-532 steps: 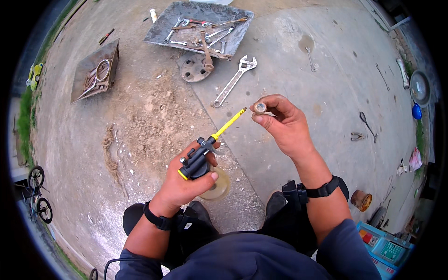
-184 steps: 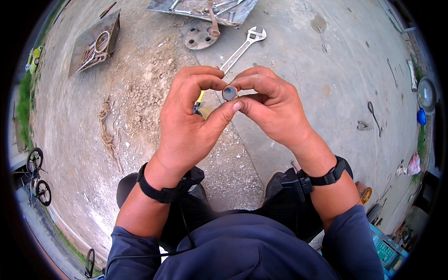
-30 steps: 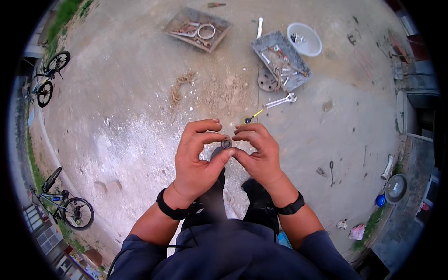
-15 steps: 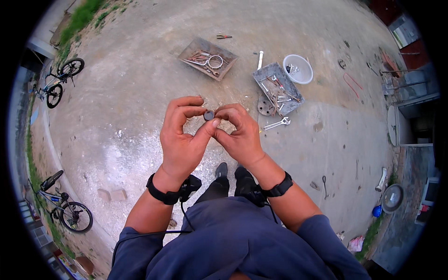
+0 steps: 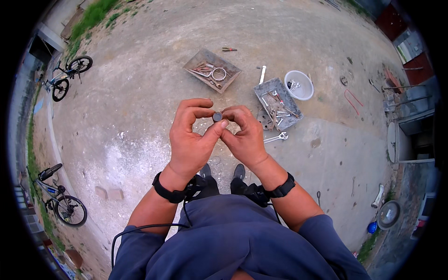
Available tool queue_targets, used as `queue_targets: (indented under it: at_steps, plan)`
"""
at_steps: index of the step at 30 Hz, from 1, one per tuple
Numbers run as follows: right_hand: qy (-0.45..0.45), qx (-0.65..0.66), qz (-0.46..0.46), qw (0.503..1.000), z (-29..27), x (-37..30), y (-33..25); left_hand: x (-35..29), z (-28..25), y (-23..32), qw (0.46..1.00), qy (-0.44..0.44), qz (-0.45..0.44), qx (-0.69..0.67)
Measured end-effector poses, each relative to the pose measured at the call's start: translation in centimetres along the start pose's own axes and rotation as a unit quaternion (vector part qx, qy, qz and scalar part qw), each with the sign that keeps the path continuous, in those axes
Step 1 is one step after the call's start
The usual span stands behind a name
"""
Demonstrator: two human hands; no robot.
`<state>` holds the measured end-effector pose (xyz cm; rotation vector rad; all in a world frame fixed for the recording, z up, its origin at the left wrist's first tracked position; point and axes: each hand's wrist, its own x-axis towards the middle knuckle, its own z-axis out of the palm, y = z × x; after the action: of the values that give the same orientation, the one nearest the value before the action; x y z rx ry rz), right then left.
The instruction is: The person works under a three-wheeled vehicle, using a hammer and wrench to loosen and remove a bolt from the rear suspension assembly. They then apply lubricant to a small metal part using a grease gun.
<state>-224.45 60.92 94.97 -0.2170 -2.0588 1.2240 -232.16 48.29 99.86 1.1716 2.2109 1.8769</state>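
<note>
In front of my body, both hands are raised around a small dark cylindrical metal piece, its round end facing up. My left hand pinches it from the left between thumb and fingers. From the right, the bent fingers of my right hand close on its side, and the two thumbs meet just below it. Whether the piece is hollow cannot be made out. Beyond the right hand, an adjustable wrench lies on the ground.
Farther out stand a rusty tray of tools, a grey tray with several wrenches, and a white basin. Pliers and a white tube lie nearby. Two bicycles are at the left, bricks nearer.
The view has shifted, so the trays and basin appear lower. My shoes now show farther apart. Both hands keep nearly the same grip on the metal piece.
</note>
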Motion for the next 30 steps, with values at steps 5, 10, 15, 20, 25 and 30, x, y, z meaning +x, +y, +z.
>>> queue_targets:
  at_steps: [5,10,15,20,25,30]
  plan:
    - [0.013,-0.008,-0.006,1.0,1.1,1.2,-0.8,1.1,-1.1,-0.7,1.0,-0.007,0.02,0.001]
    - [0.015,-0.022,-0.009,1.0,3.1,2.3,-1.9,2.5,-3.5,-1.3,0.999,-0.022,0.032,0.01]
    - [0.006,-0.036,-0.027,0.999,4.6,3.5,-2.1,3.3,-5.1,-2.5,0.999,-0.03,0.036,-0.001]
    - [-0.026,-0.063,-0.045,0.997,5.2,4.2,-2.3,3.8,-6.6,-3.4,0.998,-0.053,0.042,0.007]
    - [-0.078,-0.072,-0.062,0.992,5.0,4.8,-2.1,4.4,-7.5,-4.0,0.995,-0.088,0.034,-0.022]
    - [-0.094,-0.066,-0.068,0.991,4.6,5.3,-2.1,4.9,-8.0,-4.3,0.991,-0.12,0.03,-0.054]
